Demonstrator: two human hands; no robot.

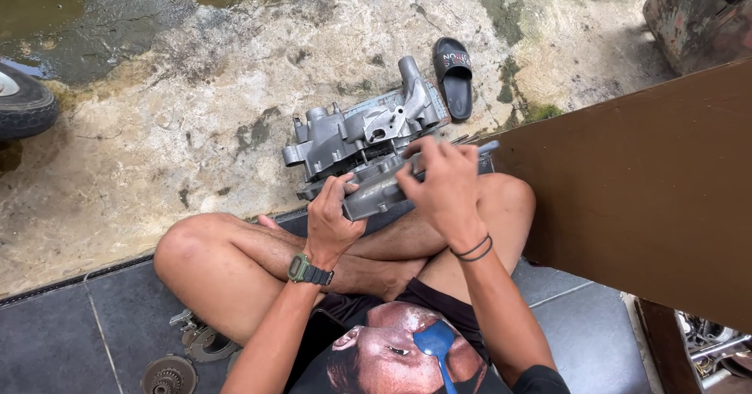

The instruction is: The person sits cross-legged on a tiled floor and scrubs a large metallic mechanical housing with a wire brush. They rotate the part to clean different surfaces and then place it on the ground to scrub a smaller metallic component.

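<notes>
Wet, cracked ground lies ahead; a big grey engine case [368,139] sits by crossed legs; left hand [333,220] grips a grey metal cover [380,193]; right hand [442,186] curls on top, holding it too.

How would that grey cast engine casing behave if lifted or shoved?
The engine casing looks like thick cast metal, so probably rigid and heavy for its size. Its lugs and ports give grip, though it may be oily. Lying irregular on rough concrete, it would likely scrape, not roll.
</notes>
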